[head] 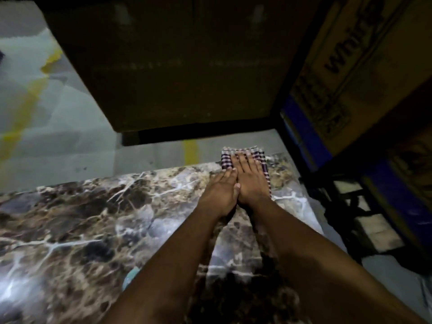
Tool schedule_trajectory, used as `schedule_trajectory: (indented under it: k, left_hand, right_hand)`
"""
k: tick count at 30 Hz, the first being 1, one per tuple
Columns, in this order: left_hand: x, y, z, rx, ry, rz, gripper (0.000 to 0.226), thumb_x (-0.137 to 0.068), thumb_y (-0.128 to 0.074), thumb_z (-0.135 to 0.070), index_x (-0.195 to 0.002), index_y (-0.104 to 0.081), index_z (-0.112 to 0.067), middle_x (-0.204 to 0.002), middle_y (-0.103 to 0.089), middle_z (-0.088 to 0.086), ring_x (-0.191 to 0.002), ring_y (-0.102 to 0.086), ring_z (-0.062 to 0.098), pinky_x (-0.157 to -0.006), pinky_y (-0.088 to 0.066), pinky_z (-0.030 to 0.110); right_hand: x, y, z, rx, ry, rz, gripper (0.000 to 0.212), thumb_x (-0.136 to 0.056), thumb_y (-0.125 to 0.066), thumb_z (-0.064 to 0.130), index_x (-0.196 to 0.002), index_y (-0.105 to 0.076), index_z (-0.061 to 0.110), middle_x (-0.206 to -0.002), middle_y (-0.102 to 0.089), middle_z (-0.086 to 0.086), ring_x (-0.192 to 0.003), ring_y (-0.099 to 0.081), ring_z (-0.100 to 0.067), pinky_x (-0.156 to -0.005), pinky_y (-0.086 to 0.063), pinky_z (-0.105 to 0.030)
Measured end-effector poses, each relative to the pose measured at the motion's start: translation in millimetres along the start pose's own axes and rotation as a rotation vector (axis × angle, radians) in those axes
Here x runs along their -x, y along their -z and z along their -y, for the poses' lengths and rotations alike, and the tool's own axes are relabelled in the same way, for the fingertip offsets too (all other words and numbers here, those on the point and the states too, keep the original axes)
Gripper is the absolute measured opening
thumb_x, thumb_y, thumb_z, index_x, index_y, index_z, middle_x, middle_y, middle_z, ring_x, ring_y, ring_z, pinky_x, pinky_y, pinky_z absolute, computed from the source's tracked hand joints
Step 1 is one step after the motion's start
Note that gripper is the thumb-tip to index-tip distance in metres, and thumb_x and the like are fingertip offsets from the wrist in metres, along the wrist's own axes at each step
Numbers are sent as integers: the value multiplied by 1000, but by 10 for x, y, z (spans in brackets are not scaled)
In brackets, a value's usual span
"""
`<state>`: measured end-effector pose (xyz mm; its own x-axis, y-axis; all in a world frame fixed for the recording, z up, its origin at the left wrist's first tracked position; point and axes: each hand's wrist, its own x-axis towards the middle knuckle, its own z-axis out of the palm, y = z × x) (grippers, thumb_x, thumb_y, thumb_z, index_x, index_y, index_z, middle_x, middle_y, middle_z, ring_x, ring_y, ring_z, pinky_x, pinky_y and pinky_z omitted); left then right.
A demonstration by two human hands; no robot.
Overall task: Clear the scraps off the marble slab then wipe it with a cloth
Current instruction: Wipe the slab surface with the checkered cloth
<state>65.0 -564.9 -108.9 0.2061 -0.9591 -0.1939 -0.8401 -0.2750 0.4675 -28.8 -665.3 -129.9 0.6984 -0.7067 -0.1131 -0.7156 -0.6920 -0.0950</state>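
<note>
My right hand and left hand lie flat, pressing the cloth at the marble slab's far edge. Push further and it might slide off.

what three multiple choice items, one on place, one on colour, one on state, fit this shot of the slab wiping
1. Where on the marble slab does the cloth lie?
A. at its far edge, toward the right
B. at its near left corner
C. off it, on the floor

2. What does the cloth look like?
A. plain white
B. dark and white checks
C. solid green

3. How do the hands meet the cloth?
A. both crumple it into a ball
B. neither touches it
C. the right hand presses it flat, fingers straight, with the left hand alongside

Answers: 1 A, the cloth sits at the slab's far edge, slightly overhanging it; 2 B, checks show around the fingers; 3 C, the right palm lies flat on the cloth.
</note>
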Motion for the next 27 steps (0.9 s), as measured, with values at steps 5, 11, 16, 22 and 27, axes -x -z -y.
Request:
schedule_trajectory:
  k: [5, 11, 16, 22, 27]
  left_hand:
    - [-439, -198, -594, -30, -70, 50, 57, -110, -26, -33, -161, -15, -10, -169, -13, 10, -156, -12, 20, -126, -8, 34]
    - [-181, -401, -972, -16, -136, 71, 55, -110, -28, -31, -160, -20, -9, -168, -19, 10, -155, -16, 23, -124, -8, 30]
    - [485, -541, -1197, 10, -140, 76, 54, -111, -30, -30, -160, -23, -9, -167, -21, 10, -154, -19, 23, -124, -9, 29]
    - [1358, -814, -1399, 30, -171, 140, 55, -110, -35, -30, -159, -25, -8, -166, -25, 12, -153, -22, 24, -123, -11, 29]
    - [2264, -1068, -1489, 121, -175, 148, 56, -106, -34, -35, -156, -33, -9, -162, -34, 10, -150, -30, 24, -122, -16, 29]
  right_hand:
    - [94, 69, -749, 19, -81, 12, 86, -94, -42, 33, -162, 10, 21, -171, 8, -4, -157, 11, -24, -127, 5, -42]
    - [609, 29, -1024, -37, -148, 1, 83, -91, -29, 39, -162, 10, 20, -171, 8, -6, -157, 11, -27, -127, 3, -43]
    - [1278, -77, -922, -36, -150, 31, 82, -95, -33, 40, -162, 9, 18, -171, 6, -8, -157, 10, -29, -127, 5, -44]
    - [2314, -209, -741, -59, -181, -2, 85, -92, -39, 41, -163, 1, 18, -171, -1, -9, -158, 4, -31, -127, 1, -45]
    - [3215, -359, -459, -42, -219, 3, 80, -97, -37, 39, -163, 4, 20, -171, -1, -9, -157, 6, -31, -127, 2, -46]
